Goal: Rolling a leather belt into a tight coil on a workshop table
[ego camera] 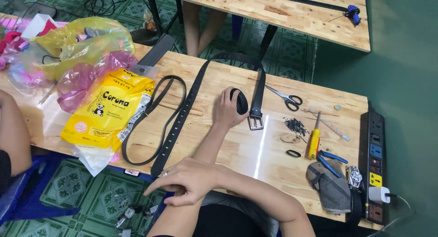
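Observation:
My left hand (226,108) reaches across the wooden table (255,155) and grips a tightly rolled black belt coil (241,101). A long black belt with punched holes (182,113) runs from the near edge up, arches over at the far edge, and ends in a silver buckle (256,123) right of the coil. My right hand (189,181) crosses over to the left and rests at the near table edge beside that belt's free end, fingers spread, holding nothing. A thin black strap (153,123) lies in a loop to the left.
Scissors (286,98), black scraps (295,125), a yellow screwdriver (314,142), blue pliers (331,162), a grey cloth (331,186) and a power strip (375,164) lie right. A yellow packet (109,110) and plastic bags (77,45) sit left. Another person's arm (13,132) is far left.

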